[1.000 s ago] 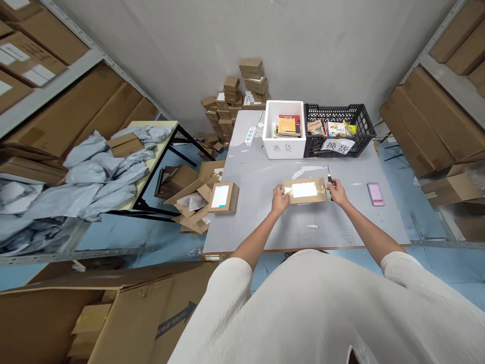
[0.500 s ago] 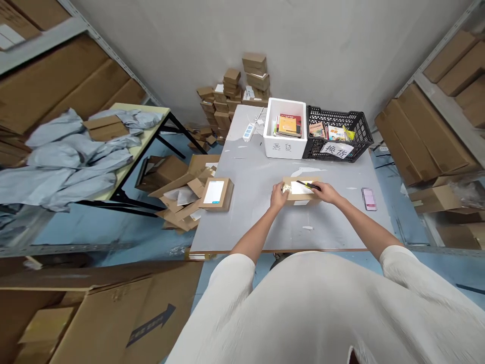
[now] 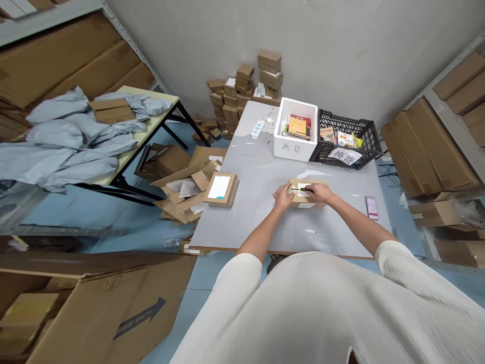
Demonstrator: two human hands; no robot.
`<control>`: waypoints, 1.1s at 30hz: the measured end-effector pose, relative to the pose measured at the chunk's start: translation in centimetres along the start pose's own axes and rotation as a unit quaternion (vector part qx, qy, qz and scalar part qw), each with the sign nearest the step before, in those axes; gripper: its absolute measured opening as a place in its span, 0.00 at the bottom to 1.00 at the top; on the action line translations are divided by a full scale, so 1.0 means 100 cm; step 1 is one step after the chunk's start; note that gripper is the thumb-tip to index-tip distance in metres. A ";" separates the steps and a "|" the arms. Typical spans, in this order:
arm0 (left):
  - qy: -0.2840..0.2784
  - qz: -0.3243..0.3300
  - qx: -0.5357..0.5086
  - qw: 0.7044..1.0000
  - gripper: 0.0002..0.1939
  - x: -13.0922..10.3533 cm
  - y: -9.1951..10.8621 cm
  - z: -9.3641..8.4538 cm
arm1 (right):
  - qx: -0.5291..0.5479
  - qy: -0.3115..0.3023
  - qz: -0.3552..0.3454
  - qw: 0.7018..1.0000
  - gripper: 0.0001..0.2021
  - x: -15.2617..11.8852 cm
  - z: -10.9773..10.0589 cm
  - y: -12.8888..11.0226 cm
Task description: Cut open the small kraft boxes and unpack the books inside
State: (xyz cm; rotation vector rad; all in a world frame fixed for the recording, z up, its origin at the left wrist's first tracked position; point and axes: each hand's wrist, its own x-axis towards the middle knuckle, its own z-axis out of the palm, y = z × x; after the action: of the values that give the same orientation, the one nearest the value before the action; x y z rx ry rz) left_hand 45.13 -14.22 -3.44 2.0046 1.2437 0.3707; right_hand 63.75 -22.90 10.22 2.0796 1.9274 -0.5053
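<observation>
On the grey table sits a small cardboard box [image 3: 317,204] with a white label on top. My left hand [image 3: 283,196] is closed around the left end of this box. In my right hand [image 3: 319,192] is a thin black-and-yellow box cutter [image 3: 304,189], held low over the label. Its tip points left towards my left hand; I cannot tell whether the blade is in the cardboard. A second cardboard box [image 3: 222,189] with a white label lies at the table's left edge.
A white foam box [image 3: 291,150] of books and a black plastic crate [image 3: 350,121] stand at the table's back. A phone [image 3: 372,208] lies right, a power strip [image 3: 257,129] back left. Opened cartons [image 3: 185,189] fill the floor left; grey parcels [image 3: 71,136] cover another table.
The box cutter has moved left across the label, bringing my right hand nearer to my left. My left hand still grips the box. The whole view has shifted slightly.
</observation>
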 end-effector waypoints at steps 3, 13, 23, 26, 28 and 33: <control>-0.003 0.001 -0.001 1.000 0.30 -0.003 0.001 -0.002 | -0.006 -0.002 0.001 1.000 0.21 0.003 -0.001 -0.002; -0.013 0.009 0.001 1.000 0.30 -0.003 0.002 -0.005 | -0.022 -0.014 -0.015 1.000 0.19 0.007 -0.004 -0.005; -0.011 0.070 0.065 0.995 0.27 -0.009 0.004 -0.012 | -0.044 -0.032 -0.006 0.999 0.20 0.007 -0.015 0.000; -0.038 0.155 0.089 0.983 0.29 -0.010 0.006 -0.019 | -0.039 -0.032 0.004 0.999 0.20 0.006 -0.014 0.001; -0.060 0.178 0.096 0.977 0.31 -0.010 0.008 -0.023 | -0.033 -0.030 0.006 0.999 0.20 0.006 -0.012 0.002; -0.066 0.161 0.110 0.979 0.33 -0.010 0.012 -0.025 | -0.046 -0.031 0.008 0.998 0.20 0.007 -0.010 0.008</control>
State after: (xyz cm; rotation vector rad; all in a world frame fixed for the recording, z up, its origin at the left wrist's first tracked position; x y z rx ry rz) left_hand 44.02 -14.31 -0.76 2.3880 0.9094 0.2571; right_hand 64.67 -21.94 10.79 1.9963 1.8630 -0.4630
